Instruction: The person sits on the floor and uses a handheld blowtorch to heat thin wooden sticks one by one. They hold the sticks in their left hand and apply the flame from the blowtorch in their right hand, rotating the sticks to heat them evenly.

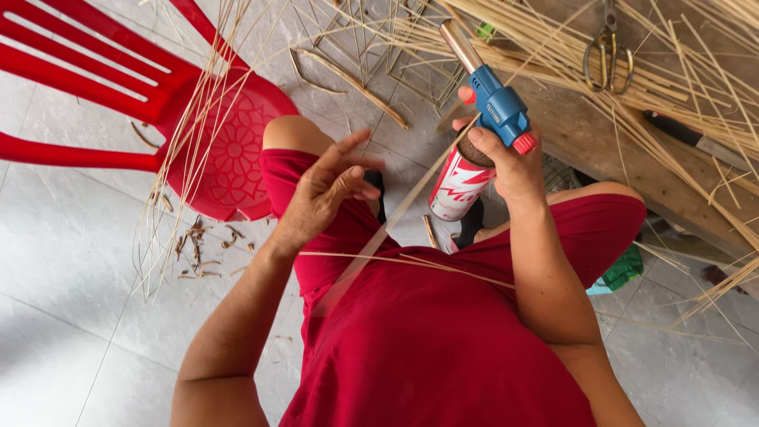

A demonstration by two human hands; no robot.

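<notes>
Red-and-white gas canister (458, 186) upright-ish, tilted slightly, topped by a blue torch head (498, 107) with a metal nozzle (458, 43) pointing up and away toward the bench; contents of canister not visible. Right hand (506, 154) wrapped around the canister's neck just under the torch head, fingers clenched on it, forearm running down to the lap. Thin flat bamboo strip (395, 213) slanting from the lap up past the canister, passing under the right hand's fingers; whether pinched there cannot be told. Left hand (328, 190) raised over the left knee, palm turned up, fingers loosely spread and curled, holding nothing, just beside the strip but apart from it. Red plastic chair (158, 103) to the left, long loose strips draped across its seat. Wooden bench (632, 142) at upper right, heaped with more strips; scissors (607, 51) and a dark-handled knife (692, 134) lying on it.
</notes>
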